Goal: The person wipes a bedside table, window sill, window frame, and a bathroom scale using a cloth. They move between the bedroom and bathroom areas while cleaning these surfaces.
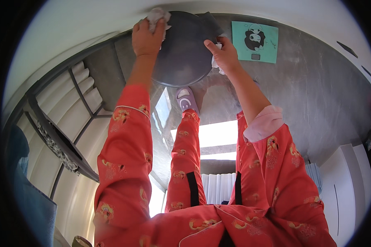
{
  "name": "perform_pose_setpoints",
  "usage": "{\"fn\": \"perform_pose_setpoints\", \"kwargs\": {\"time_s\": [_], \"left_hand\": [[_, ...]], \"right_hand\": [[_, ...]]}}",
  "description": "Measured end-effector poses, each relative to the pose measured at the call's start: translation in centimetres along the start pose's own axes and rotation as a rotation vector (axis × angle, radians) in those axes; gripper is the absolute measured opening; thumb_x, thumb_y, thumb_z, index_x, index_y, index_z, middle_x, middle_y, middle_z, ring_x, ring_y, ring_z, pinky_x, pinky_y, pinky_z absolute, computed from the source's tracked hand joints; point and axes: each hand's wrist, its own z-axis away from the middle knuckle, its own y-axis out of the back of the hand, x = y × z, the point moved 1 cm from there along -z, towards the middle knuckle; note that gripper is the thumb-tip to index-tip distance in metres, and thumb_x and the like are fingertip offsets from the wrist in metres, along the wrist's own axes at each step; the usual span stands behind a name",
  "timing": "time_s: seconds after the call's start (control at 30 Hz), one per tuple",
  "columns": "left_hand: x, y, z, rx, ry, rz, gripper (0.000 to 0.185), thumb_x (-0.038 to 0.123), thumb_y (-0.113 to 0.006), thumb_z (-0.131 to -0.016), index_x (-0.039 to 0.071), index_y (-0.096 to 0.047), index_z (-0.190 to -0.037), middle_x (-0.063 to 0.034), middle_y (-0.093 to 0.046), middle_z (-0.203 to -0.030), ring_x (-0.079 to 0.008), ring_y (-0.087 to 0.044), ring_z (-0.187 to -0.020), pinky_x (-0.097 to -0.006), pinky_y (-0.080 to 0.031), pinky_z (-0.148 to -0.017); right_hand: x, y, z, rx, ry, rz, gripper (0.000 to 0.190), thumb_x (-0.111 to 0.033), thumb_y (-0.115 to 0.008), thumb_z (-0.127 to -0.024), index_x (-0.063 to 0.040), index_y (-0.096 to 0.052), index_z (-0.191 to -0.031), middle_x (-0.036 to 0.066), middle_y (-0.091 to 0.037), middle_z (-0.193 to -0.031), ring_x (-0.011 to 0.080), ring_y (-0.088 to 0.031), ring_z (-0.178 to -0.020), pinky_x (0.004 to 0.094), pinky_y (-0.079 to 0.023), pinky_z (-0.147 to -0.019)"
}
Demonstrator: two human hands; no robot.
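Observation:
A round dark grey tabletop [185, 49] with a glossy surface lies before me. My left hand [147, 38] holds a crumpled white tissue or cloth [158, 14] at the tabletop's far left rim. On the opposite side, my right hand [224, 54] is at the right rim, its thumb over the edge. A second crumpled white tissue or cloth [215, 61] is pinched in that hand and hangs below the palm. Beyond those fingers, a flat dark panel [211, 24] sticks out past the rim; whether the hand touches it, I cannot tell.
A mint-green scale [269, 43] with a cartoon print lies on the grey floor [309, 89] to the right. My foot in a purple slipper [187, 98] stands below the tabletop. At left are a dark metal frame [80, 91] and pale curtains [77, 120]. A white cabinet [337, 185] is at lower right.

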Motion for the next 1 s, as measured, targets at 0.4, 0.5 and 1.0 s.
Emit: {"fn": "perform_pose_setpoints", "kwargs": {"time_s": [0.4,0.5,1.0], "left_hand": [[-2.8,-0.3,3.5,0.195,0.324,-0.001,0.058,0.052,-0.06,-0.081,0.0,-0.063,-0.106,-0.0198,-0.065,-0.098,-0.0331,-0.061,-0.095,-0.0396,-0.046,-0.082],[0.3,-0.9,2.9,0.129,0.063,-0.138,0.054,0.043,-0.062,-0.082,0.003,-0.057,-0.118,-0.022,-0.058,-0.113,-0.0356,-0.053,-0.108,-0.04,-0.04,-0.093],[7.4,-0.5,4.4,0.014,-0.458,-0.072,0.037,0.026,-0.063,-0.084,0.001,-0.057,-0.112,-0.0238,-0.056,-0.107,-0.0419,-0.054,-0.098,-0.0435,-0.045,-0.084]], "right_hand": [[0.6,1.3,-3.1,-0.331,0.021,-0.2,0.097,-0.028,-0.08,-0.074,0.004,-0.015,-0.138,0.017,-0.049,-0.122,0.0198,-0.053,-0.107,0.0298,-0.045,-0.088],[-2.0,1.5,-2.3,-0.437,0.017,-0.152,0.091,-0.024,-0.08,-0.074,0.001,-0.021,-0.139,0.015,-0.051,-0.121,0.0196,-0.053,-0.108,0.0291,-0.043,-0.09],[-0.4,1.4,-7.7,-0.714,0.182,-0.313,0.042,-0.028,-0.067,-0.085,-0.005,-0.056,-0.117,0.001,-0.059,-0.087,0.0094,-0.056,-0.074,0.0252,-0.047,-0.062]]}}
